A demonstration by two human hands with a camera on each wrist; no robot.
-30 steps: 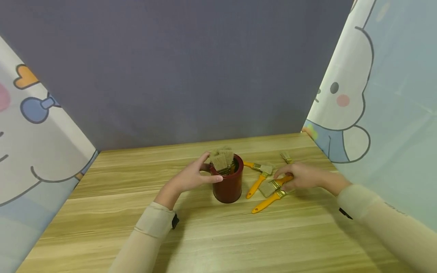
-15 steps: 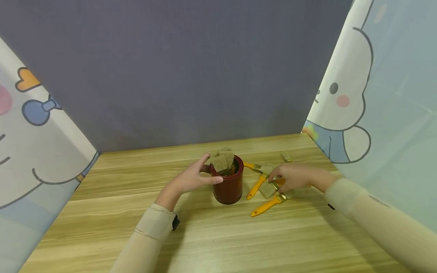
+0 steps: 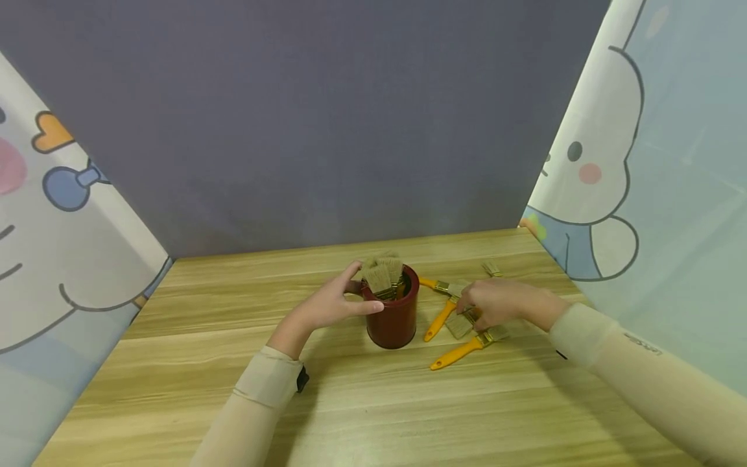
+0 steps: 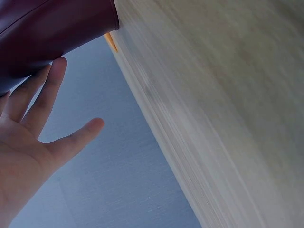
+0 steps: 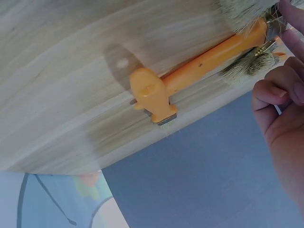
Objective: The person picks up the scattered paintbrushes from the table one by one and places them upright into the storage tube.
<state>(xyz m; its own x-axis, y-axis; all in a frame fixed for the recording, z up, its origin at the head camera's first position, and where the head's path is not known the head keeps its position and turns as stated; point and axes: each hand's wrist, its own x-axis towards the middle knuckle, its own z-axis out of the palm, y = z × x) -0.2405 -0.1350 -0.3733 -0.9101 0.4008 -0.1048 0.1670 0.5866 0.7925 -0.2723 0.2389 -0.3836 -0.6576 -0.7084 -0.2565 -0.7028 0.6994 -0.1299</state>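
A dark red can (image 3: 392,327) stands upright on the wooden table with several paintbrushes, their pale bristles (image 3: 379,275) up. My left hand (image 3: 332,301) grips it near the rim, thumb on the near side and fingers behind. In the left wrist view, fingertips (image 4: 58,66) touch the can's wall while the little finger stands away. My right hand (image 3: 496,301) reaches down over loose paintbrushes and pinches one paintbrush (image 3: 459,325) by its metal band; the palm covers its handle. The right wrist view shows that orange handle (image 5: 209,64) pointing away from my fingers.
Beside the can lie several yellow-handled brushes: one paintbrush (image 3: 458,356) in front, another paintbrush (image 3: 439,321) close to the can, and a third small paintbrush (image 3: 491,269) at the back right. A grey wall (image 3: 350,130) rises behind the table (image 3: 233,311); printed curtains (image 3: 671,227) flank it.
My right hand has moved left and down along the paintbrush, from its handle to its metal band. The front brush has shifted slightly. My left hand stays on the can.
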